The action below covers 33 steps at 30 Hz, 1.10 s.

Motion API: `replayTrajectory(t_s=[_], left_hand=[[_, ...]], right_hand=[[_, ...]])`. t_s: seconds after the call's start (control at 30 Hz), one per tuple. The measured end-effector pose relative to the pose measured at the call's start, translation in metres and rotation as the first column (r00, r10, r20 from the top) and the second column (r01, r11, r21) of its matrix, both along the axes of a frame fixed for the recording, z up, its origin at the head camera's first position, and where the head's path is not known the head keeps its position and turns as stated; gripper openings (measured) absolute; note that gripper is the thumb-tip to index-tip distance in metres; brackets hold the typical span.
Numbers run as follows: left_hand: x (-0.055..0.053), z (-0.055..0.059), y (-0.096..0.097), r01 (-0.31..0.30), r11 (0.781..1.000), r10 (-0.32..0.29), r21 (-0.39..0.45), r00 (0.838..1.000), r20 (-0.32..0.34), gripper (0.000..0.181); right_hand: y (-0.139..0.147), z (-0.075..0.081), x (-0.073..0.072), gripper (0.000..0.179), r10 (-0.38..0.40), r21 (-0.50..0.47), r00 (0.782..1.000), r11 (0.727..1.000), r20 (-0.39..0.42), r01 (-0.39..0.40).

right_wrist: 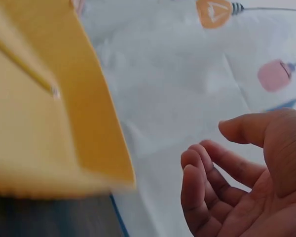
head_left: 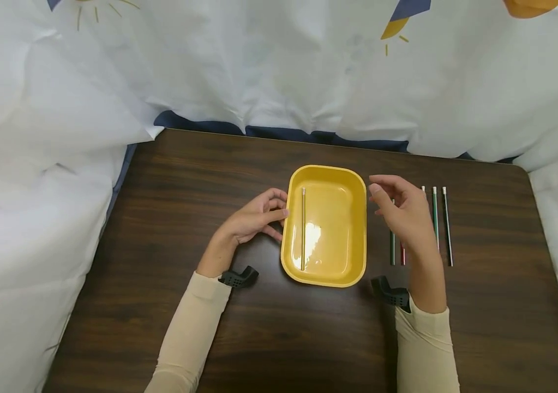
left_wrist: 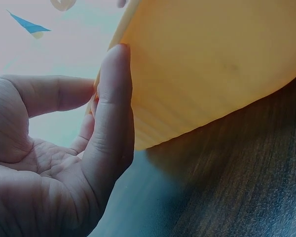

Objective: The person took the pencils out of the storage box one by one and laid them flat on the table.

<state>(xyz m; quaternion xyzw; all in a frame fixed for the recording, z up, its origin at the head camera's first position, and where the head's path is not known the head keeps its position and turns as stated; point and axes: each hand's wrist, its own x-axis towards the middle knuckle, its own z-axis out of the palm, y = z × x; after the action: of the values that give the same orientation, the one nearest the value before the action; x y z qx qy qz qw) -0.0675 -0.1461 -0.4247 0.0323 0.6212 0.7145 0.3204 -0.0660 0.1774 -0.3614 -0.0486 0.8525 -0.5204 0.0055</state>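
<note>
A yellow plastic tray point(head_left: 335, 218) is in front of me, and a gold-coloured pencil point(head_left: 303, 229) lies lengthwise inside it near its left wall. My left hand point(head_left: 259, 216) pinches the tray's left rim between thumb and fingers, seen close in the left wrist view. Just off the tray's right side is my right hand point(head_left: 403, 210), holding nothing, its fingers loosely bent and the thumb apart from them in the right wrist view. Under and beside that hand lie several pencils, among them a dark one point(head_left: 448, 229), a green one point(head_left: 435, 210) and a red one point(head_left: 403, 255), partly hidden by the hand.
The dark wood table point(head_left: 185, 164) carries all of this. White curtains point(head_left: 279, 71) with printed light bulbs hang behind its far edge and along both sides. Each wrist wears a black camera mount, such as the left wrist's mount point(head_left: 239, 277).
</note>
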Motion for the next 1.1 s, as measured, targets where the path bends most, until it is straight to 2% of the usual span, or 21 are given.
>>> replayTrajectory(t_s=[0.27, 0.43, 0.67, 0.87, 1.1], left_hand=[[0.005, 0.001, 0.001, 0.008, 1.0, -0.007, 0.008, 1.0, -0.004, 0.041], [0.006, 0.002, 0.001, 0.01, 1.0, -0.01, 0.006, 1.0, -0.004, 0.04], [0.006, 0.002, 0.004, 0.011, 1.0, -0.011, 0.001, 1.0, 0.012, 0.039], [0.005, 0.001, 0.003, 0.009, 1.0, -0.009, -0.003, 1.0, 0.008, 0.039], [0.005, 0.0, 0.006, 0.006, 1.0, -0.005, -0.013, 1.0, 0.013, 0.038]], right_hand=[[-0.041, 0.004, -0.008, 0.041, 0.065, -0.014, 0.989, 0.998, 0.129, -0.064], [-0.057, -0.003, -0.014, 0.043, 0.098, -0.023, 0.973, 0.995, 0.208, -0.095], [-0.071, -0.015, -0.019, 0.047, 0.124, 0.045, 0.96, 0.989, 0.25, -0.14], [-0.08, -0.022, -0.025, 0.055, 0.168, 0.073, 0.935, 0.977, 0.314, -0.2], [-0.085, -0.029, -0.025, 0.046, 0.193, 0.149, 0.921, 0.955, 0.339, -0.255]])
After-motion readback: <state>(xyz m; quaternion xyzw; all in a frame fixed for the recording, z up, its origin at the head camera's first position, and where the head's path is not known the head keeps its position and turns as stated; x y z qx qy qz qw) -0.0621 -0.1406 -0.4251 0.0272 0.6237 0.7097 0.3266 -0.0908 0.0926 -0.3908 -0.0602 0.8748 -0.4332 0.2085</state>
